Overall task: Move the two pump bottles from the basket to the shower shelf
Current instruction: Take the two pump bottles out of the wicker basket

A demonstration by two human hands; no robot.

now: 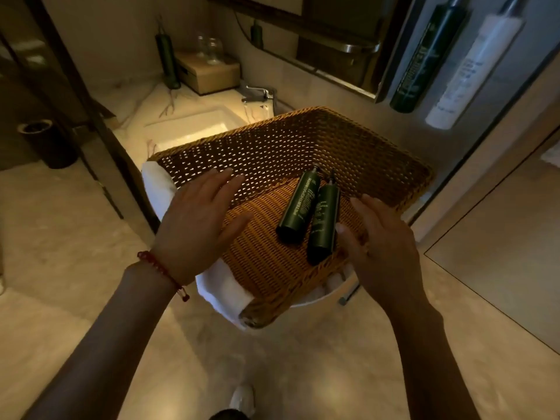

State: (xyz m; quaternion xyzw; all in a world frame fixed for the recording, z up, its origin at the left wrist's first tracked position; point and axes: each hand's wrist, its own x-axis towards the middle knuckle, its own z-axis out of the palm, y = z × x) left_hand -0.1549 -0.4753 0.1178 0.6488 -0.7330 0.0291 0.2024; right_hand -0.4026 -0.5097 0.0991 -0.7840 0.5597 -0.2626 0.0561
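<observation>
Two dark green pump bottles lie side by side on the floor of a brown wicker basket (333, 137). The left bottle (298, 204) has pale lettering down its side; the right bottle (324, 222) lies just beside it, nearer my right hand. My left hand (197, 222) hovers over the basket's left side, fingers spread, holding nothing. My right hand (378, 241) is at the basket's right front edge, fingers apart, its thumb close to the right bottle's base. Beyond the glass at upper right, a green bottle (424, 56) and a white bottle (472, 71) are on the shower wall.
The basket rests on a white stool with a white towel (218, 286) at its left side. Behind it are a marble counter with a sink (194, 128), a tap (257, 93), a tissue box (209, 71) and a tall green bottle (168, 62). A dark bin (45, 140) stands left.
</observation>
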